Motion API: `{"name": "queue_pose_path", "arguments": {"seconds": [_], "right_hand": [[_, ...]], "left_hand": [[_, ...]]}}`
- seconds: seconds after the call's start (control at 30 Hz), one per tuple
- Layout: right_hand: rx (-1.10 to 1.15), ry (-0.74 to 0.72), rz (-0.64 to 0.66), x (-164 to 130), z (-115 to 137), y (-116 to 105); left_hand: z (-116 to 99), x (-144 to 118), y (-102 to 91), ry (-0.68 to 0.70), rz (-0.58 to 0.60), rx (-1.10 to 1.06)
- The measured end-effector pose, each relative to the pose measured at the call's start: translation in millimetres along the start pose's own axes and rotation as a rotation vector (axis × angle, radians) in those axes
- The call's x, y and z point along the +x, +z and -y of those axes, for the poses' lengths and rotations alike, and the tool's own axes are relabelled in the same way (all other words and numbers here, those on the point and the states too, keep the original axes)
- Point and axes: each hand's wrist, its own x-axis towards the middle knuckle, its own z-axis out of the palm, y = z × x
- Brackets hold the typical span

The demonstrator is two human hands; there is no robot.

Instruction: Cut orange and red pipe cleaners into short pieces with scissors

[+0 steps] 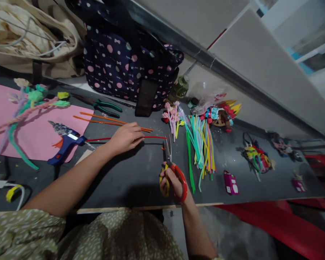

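Observation:
My left hand (126, 138) presses down on a long red pipe cleaner (151, 137) that lies across the dark table (130, 180). My right hand (174, 182) grips scissors (168, 153) with one red and one yellow handle. Their blades point away from me and sit at the right end of the red pipe cleaner. Two orange pipe cleaners (105, 120) lie just beyond my left hand.
A bundle of coloured pipe cleaners (200, 144) lies right of the scissors, with small pink flowers (172, 115) behind. A blue glue gun (66, 142) rests on pink paper (40, 135) at left, green pliers (107, 107) and a dotted bag (127, 54) farther back.

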Motion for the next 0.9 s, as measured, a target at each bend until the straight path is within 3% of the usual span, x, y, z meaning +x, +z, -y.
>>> {"name": "queue_pose_path", "arguments": {"seconds": [0.27,0.9], "right_hand": [[-0.045,0.000,-0.008,5.7,0.8,10.1],[-0.150,-0.019,0.041,11.1,3.2,8.2]], "left_hand": [[-2.0,-0.9,-1.6,0.024,0.145,-0.072],[-1.8,1.8,-5.6,0.000,0.291,-0.210]]}}
